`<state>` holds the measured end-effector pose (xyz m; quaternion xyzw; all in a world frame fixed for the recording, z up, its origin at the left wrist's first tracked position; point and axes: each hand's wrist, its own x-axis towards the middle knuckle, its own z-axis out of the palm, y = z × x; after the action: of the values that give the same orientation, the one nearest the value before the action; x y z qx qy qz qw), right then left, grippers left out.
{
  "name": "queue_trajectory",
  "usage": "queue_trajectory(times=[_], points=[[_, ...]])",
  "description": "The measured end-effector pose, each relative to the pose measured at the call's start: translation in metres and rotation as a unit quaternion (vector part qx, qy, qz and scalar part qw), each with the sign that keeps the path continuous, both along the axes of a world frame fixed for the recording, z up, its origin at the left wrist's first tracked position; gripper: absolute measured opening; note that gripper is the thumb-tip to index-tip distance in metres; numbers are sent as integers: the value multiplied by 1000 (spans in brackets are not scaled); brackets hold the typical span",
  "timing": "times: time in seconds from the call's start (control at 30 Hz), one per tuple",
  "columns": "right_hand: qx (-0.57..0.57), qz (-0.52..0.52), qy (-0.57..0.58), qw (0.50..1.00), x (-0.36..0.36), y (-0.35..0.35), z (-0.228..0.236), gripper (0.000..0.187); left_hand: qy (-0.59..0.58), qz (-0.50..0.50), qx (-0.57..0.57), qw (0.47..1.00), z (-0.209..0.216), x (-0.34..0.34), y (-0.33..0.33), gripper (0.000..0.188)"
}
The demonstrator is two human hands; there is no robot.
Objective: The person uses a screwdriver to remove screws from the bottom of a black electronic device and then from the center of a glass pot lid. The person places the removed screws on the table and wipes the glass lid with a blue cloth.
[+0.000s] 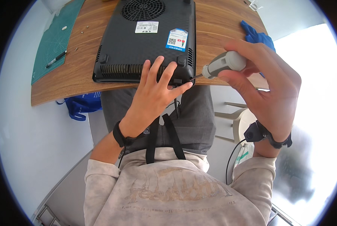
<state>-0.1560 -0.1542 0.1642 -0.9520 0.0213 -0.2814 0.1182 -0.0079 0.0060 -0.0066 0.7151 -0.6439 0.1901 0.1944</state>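
A black induction cooker [138,49] lies upside down at the table's near edge, its round fan grille [143,9] and vent slots facing up. My left hand [153,88] rests with spread fingers on its near right corner, by the power cord [177,107]. In my right hand [268,71] is a screwdriver [225,64] with a grey and white handle, held between thumb and fingers. Its shaft slants down to the left, and the tip meets the cooker's near right corner beside my left little or index fingertip. The screw itself is too small to make out.
On the left of the wooden table [78,71] lies a green cutting mat [57,41] with a black marker [56,59]. Several small screws are scattered nearby. A blue cloth [255,34] sits at the right edge. Below are a blue bag [84,105] and a pale stool [240,122].
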Motion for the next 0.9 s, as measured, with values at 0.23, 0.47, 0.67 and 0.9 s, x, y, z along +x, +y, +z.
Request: queue_trajectory(times=[0.23, 0.47, 0.67, 0.9], points=[[-44, -40, -8, 998, 5, 6, 0, 37, 2, 2, 0, 1000, 1, 0, 1, 52], [-68, -45, -34, 996, 7, 7, -10, 37, 14, -6, -11, 1000, 0, 0, 0, 53], [85, -160, -97, 979, -20, -5, -18, 28, 11, -16, -21, 1000, 13, 8, 2, 50], [180, -192, -138, 955, -53, -20, -34, 25, 27, -6, 29, 999, 34, 29, -5, 55]])
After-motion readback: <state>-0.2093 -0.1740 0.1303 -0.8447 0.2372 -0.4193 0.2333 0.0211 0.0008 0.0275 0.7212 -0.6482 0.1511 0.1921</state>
